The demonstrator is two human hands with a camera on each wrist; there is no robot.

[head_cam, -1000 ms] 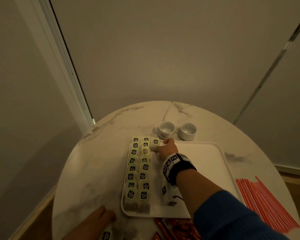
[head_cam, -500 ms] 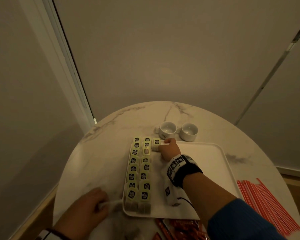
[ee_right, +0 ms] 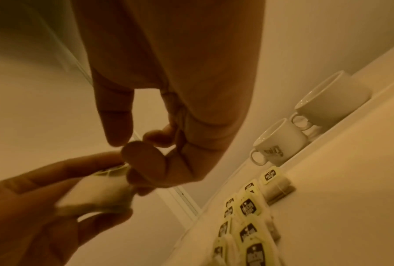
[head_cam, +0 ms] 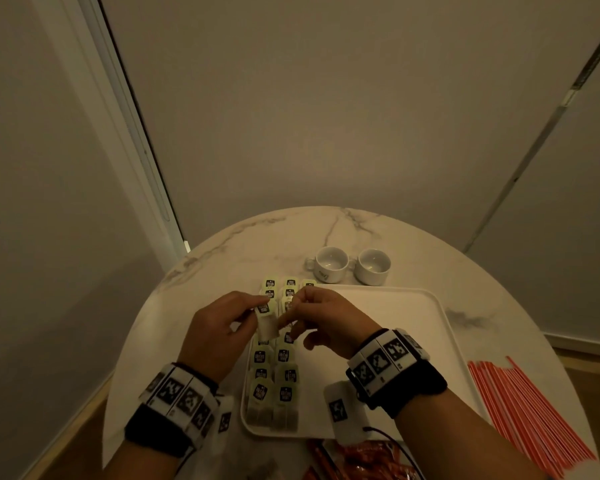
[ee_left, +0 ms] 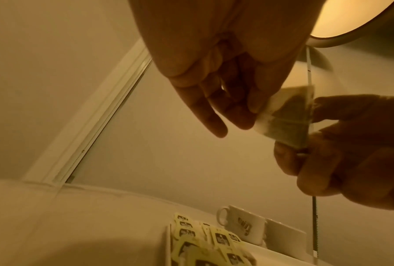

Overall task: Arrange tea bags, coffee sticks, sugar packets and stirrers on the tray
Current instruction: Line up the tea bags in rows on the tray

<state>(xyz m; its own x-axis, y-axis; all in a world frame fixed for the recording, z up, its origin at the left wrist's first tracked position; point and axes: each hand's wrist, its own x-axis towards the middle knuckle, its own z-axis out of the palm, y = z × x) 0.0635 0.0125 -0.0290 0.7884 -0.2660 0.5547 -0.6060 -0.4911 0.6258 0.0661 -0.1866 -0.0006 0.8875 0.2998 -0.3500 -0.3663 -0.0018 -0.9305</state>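
Observation:
A white tray (head_cam: 395, 327) lies on the round marble table (head_cam: 194, 289). Two full columns of green-tagged tea bags (head_cam: 284, 356) fill its left side, and a third column begins with one bag (head_cam: 309, 284) at the far edge. Above those columns my left hand (head_cam: 253, 313) holds a single tea bag (head_cam: 267, 323) by its pouch. My right hand (head_cam: 293, 308) pinches the same tea bag (ee_left: 287, 117) from the other side. In the right wrist view the tea bag (ee_right: 96, 194) sits between my left hand's fingers (ee_right: 55, 172).
Two white cups (head_cam: 331, 263) (head_cam: 373, 265) stand just beyond the tray's far edge. Red-and-white stirrers (head_cam: 523, 417) lie fanned on the table's right. Orange-red coffee sticks (head_cam: 361, 459) are heaped at the near edge. The tray's right part is bare.
My left hand has come up from the table's near left with a tea bag to above the tray. My right hand has left the far bag and met it.

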